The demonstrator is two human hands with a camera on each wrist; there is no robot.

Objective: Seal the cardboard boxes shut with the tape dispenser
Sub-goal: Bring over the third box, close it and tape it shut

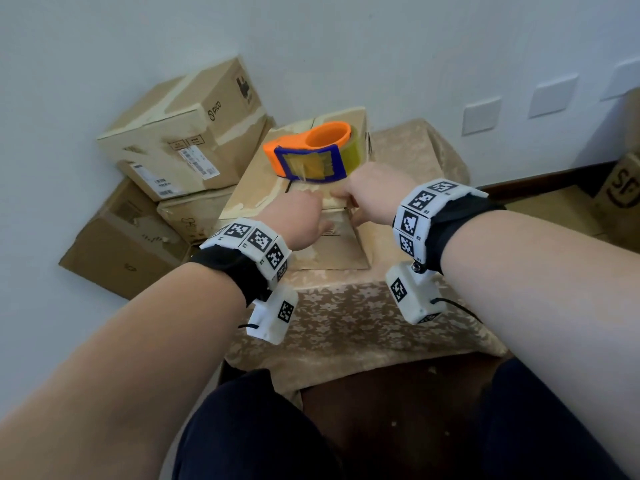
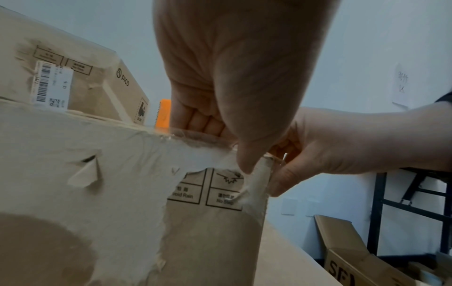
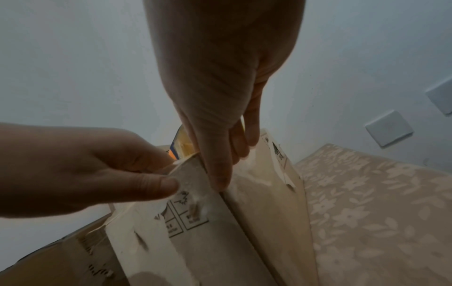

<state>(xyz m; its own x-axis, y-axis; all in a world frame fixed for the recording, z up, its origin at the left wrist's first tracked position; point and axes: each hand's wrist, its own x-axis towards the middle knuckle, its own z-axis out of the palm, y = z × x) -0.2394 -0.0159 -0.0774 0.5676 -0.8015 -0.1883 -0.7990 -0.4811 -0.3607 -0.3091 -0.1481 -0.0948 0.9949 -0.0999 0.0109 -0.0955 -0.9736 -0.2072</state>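
Here, a table draped in a floral cloth [image 1: 346, 323] is seen against a white wall [image 1: 104, 46], with a heap of other cardboard boxes [image 1: 166, 140] stacked to its left; pale tape strips can be made out on the uppermost of these, so some sealing is judged to be finished already. On the table stands the cardboard box [image 1: 263, 188] being worked on, its skin torn in patches. The orange and blue tape dispenser [image 1: 311, 152] is set down on the box's lid, held by nobody, and a clear strip of tape [image 1: 303, 178] appears to run from it towards the near edge.

At that near top edge the two hands are brought close together. The left hand [image 1: 299, 220] is curled, its thumb pressed against the front face just below the edge. The right hand [image 1: 370, 192] pinches at the box's near corner, thumb on one side and fingers on the other; whether tape or only cardboard lies in that pinch cannot be told.

The strip's end is judged to be in the course of being fixed over the edge. Cutting and smoothing it down remain.
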